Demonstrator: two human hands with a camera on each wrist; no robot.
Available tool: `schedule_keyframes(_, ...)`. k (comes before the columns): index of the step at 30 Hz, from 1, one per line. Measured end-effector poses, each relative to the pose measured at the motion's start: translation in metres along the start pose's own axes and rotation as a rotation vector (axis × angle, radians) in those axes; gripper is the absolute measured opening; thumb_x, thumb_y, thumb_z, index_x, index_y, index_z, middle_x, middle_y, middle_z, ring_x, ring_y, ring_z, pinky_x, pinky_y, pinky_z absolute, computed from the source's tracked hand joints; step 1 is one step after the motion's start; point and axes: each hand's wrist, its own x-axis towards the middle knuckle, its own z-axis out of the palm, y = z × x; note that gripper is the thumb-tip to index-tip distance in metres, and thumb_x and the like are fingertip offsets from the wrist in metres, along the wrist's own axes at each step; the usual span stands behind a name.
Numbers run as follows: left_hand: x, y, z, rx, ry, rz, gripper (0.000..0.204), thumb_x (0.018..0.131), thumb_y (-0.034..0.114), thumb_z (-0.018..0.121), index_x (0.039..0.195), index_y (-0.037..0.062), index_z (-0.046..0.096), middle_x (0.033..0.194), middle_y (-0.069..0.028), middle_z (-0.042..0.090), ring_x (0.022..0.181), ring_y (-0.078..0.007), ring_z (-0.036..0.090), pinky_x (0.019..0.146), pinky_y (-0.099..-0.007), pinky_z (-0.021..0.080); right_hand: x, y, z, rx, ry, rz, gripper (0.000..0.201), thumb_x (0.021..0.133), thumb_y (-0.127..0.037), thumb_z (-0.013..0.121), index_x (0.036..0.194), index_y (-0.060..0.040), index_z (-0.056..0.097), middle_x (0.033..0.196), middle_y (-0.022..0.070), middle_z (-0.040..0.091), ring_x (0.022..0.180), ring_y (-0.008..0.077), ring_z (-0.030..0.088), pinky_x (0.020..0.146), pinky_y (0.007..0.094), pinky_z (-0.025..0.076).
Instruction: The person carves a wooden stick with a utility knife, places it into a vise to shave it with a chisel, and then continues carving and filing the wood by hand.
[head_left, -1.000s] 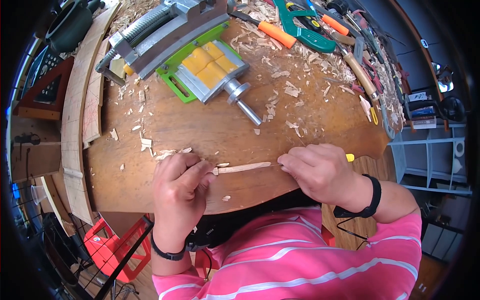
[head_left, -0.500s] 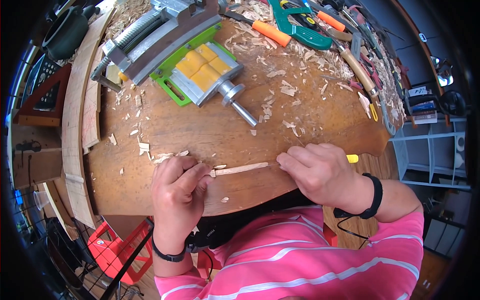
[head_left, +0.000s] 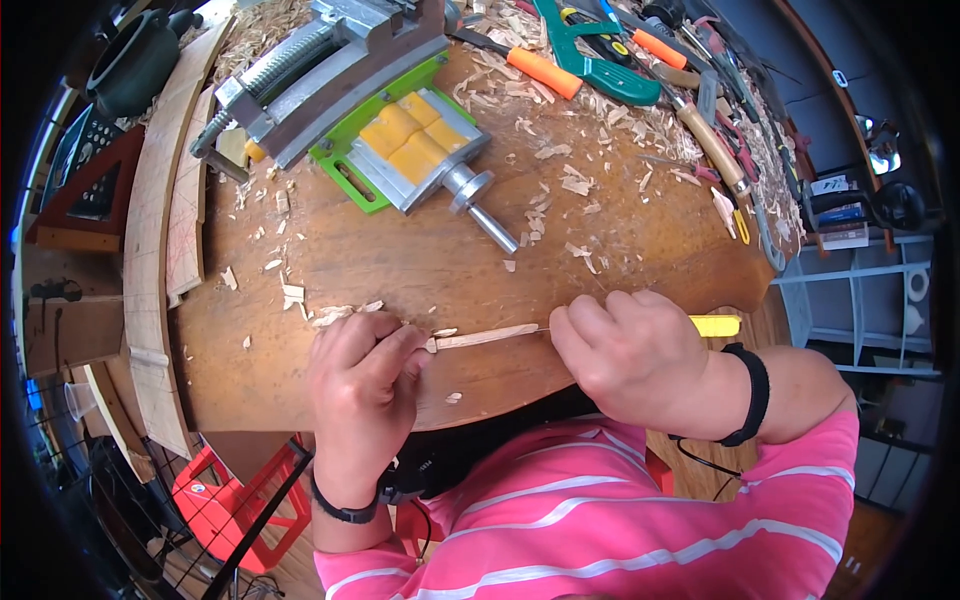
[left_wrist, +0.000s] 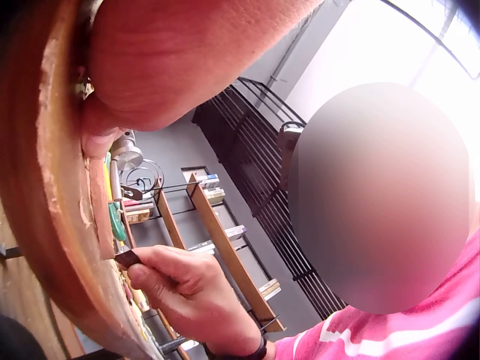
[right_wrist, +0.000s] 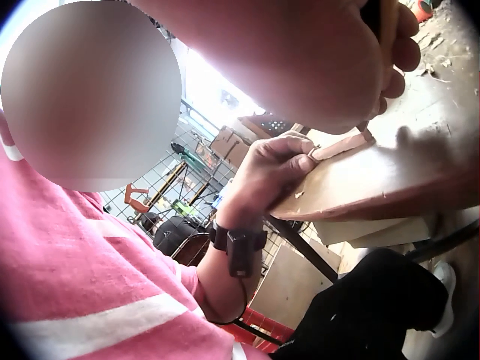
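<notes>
My left hand (head_left: 362, 380) pinches the left end of a thin, pale wooden strip (head_left: 488, 336) lying low over the near edge of the workbench. My right hand (head_left: 640, 350) grips a yellow-handled knife (head_left: 717, 326); the handle's end sticks out behind the fist. In the left wrist view the dark blade (left_wrist: 127, 257) shows beyond the right fingertips, right at the strip's free end. The right wrist view shows the strip (right_wrist: 343, 145) running from the left fingertips toward the right fist, which hides most of the knife.
A metal vise (head_left: 420, 150) with a green base stands at the back left. Chisels, a green-handled tool (head_left: 615, 78) and other hand tools crowd the back right among wood shavings. Long boards (head_left: 150, 290) line the left side, and small chips lie near the left hand.
The right hand has shifted slightly left and turned, so more of the yellow handle shows behind it. The left hand keeps its hold on the strip in nearly the same place.
</notes>
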Motion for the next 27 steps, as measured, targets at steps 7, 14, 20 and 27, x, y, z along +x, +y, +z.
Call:
schedule_keyframes(7,-0.001,0.000,0.000,0.002,-0.006,-0.003,0.025,0.072,0.000,0.083,0.095,0.0071,0.076,0.094,-0.0074,0.068,0.090,-0.0302,0.066,0.078,-0.0420,0.048,0.013,-0.006,-0.011,-0.100,-0.103,-0.080,0.017,0.074,-0.018,0.064,0.083,-0.0033,0.066,0.073,0.0059,0.050,0.059,0.0181,0.054,0.052,0.0332,0.043)
schedule_keyframes(14,0.001,0.001,-0.001,-0.006,0.008,0.013,0.024,0.074,-0.002,0.083,0.096,0.0038,0.075,0.091,-0.0102,0.068,0.086,-0.0325,0.065,0.076,-0.0424,0.050,0.015,-0.007,-0.012,-0.139,-0.076,-0.112,0.014,0.072,-0.017,0.067,0.075,-0.0037,0.067,0.070,0.0089,0.056,0.061,0.0217,0.062,0.051,0.0344,0.047)
schedule_keyframes(20,-0.003,-0.002,0.001,-0.008,-0.031,-0.020,0.030,0.069,-0.003,0.083,0.096,0.0076,0.077,0.096,-0.0079,0.069,0.092,-0.0308,0.067,0.080,-0.0426,0.049,-0.011,-0.002,0.020,0.075,0.044,0.059,0.019,0.075,-0.014,0.066,0.091,-0.0059,0.068,0.074,0.0044,0.055,0.064,0.0200,0.061,0.054,0.0331,0.048)
schedule_keyframes(27,-0.002,-0.004,0.000,-0.014,-0.040,-0.011,0.032,0.068,-0.003,0.084,0.097,0.0068,0.077,0.097,-0.0087,0.069,0.092,-0.0316,0.067,0.081,-0.0431,0.050,-0.017,0.010,0.027,0.243,0.145,0.085,0.014,0.083,-0.013,0.066,0.097,-0.0098,0.068,0.078,0.0020,0.058,0.067,0.0196,0.064,0.056,0.0346,0.050)
